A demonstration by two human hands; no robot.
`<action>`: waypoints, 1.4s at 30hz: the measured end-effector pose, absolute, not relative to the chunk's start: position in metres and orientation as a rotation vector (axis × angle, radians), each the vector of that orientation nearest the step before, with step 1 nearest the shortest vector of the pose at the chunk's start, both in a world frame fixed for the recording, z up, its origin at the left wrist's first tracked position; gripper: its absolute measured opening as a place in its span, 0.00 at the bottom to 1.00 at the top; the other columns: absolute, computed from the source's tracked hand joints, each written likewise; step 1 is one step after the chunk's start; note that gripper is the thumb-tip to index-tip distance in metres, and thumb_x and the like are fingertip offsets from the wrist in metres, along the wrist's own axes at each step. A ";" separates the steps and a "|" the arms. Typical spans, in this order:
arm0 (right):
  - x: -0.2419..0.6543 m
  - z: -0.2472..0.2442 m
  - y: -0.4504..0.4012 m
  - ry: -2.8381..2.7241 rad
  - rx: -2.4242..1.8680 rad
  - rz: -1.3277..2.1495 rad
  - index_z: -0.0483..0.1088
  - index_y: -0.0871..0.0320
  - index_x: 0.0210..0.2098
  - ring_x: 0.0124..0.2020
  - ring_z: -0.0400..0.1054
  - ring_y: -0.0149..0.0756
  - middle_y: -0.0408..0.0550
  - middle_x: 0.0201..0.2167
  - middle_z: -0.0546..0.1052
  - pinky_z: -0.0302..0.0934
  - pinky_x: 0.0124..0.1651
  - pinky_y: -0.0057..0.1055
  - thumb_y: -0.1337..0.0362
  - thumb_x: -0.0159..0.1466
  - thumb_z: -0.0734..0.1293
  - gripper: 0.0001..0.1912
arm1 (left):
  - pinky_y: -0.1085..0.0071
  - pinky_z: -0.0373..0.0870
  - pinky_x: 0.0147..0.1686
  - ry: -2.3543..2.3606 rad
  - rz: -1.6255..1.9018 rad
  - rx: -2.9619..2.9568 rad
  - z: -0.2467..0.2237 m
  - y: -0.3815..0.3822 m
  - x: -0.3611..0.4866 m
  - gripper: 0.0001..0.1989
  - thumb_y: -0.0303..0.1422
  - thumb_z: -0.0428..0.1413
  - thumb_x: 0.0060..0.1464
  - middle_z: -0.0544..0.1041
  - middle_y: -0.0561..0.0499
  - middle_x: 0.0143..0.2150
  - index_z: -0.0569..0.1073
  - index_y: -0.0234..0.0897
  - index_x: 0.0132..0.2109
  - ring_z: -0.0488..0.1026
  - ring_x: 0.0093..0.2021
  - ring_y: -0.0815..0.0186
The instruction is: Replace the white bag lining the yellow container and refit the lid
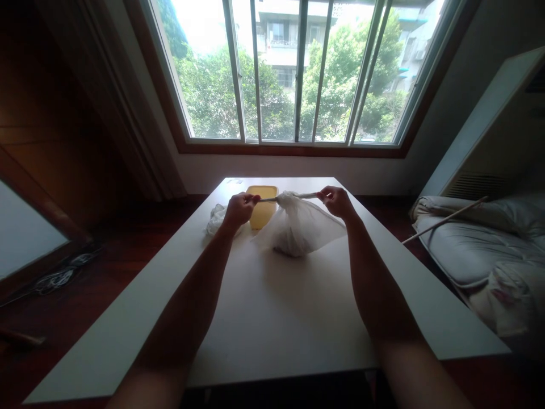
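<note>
A white, see-through plastic bag (298,230) sits on the white table with something darker inside its lower part; what it is I cannot make out. Its top is gathered into a twist or knot, from which two ends stretch out sideways. My left hand (242,208) pinches the left end, and my right hand (336,202) pinches the right one, both ends drawn taut. Behind the bag and beside my left hand stands a yellow plastic container (263,213). A crumpled white plastic bag (216,219) lies left of it, partly hidden by my left hand.
The white table (276,318) stretches from me toward a wide window (298,74). At right is a folded pale mattress (468,244) with a thin stick (443,221) across it. Coiled cables (59,278) lie on the dark floor at left.
</note>
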State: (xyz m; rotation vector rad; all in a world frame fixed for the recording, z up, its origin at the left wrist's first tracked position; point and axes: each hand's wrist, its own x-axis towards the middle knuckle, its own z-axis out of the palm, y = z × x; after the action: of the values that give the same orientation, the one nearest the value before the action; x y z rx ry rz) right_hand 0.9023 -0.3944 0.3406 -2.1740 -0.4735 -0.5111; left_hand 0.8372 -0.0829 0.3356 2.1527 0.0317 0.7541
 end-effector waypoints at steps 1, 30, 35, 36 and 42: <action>0.902 0.340 -0.395 -0.466 -2.170 -0.505 0.77 0.60 0.33 0.22 0.66 0.33 0.48 0.22 0.75 0.57 0.28 0.30 0.55 0.62 0.68 0.14 | 0.70 0.59 0.29 0.037 0.753 2.158 0.335 -0.082 0.838 0.17 0.44 0.59 0.52 0.74 0.51 0.25 0.81 0.33 0.32 0.65 0.26 0.67; 0.936 0.311 -0.433 -0.257 -2.133 -0.575 0.78 0.62 0.30 0.24 0.68 0.35 0.48 0.21 0.76 0.59 0.31 0.31 0.55 0.57 0.69 0.14 | 0.71 0.56 0.27 0.155 0.532 2.114 0.322 -0.045 0.852 0.20 0.48 0.63 0.45 0.68 0.55 0.18 0.84 0.33 0.35 0.59 0.22 0.70; 0.942 0.301 -0.438 -0.136 -2.195 -0.599 0.79 0.61 0.31 0.27 0.70 0.38 0.49 0.23 0.78 0.62 0.34 0.32 0.55 0.57 0.69 0.14 | 0.71 0.56 0.26 0.172 0.496 2.118 0.317 -0.039 0.855 0.16 0.44 0.64 0.41 0.68 0.55 0.17 0.83 0.34 0.30 0.60 0.21 0.69; 0.943 0.300 -0.438 -0.123 -2.204 -0.599 0.79 0.60 0.31 0.28 0.70 0.38 0.49 0.24 0.78 0.62 0.35 0.32 0.55 0.56 0.69 0.14 | 0.71 0.56 0.26 0.181 0.484 2.125 0.316 -0.038 0.856 0.15 0.43 0.64 0.41 0.68 0.55 0.16 0.82 0.34 0.28 0.60 0.21 0.69; 0.940 0.298 -0.432 -0.036 -2.224 -0.678 0.77 0.60 0.28 0.31 0.71 0.41 0.52 0.26 0.79 0.63 0.38 0.35 0.56 0.57 0.69 0.12 | 0.72 0.56 0.25 0.172 0.463 2.150 0.323 -0.045 0.850 0.14 0.42 0.65 0.42 0.68 0.54 0.16 0.81 0.34 0.28 0.62 0.21 0.69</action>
State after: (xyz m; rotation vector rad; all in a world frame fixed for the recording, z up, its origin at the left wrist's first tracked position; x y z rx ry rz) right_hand 0.9403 -0.4316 0.2976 -2.2240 -0.0360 -0.6779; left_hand 0.8504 -0.0454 0.3232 2.1499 0.1725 0.4634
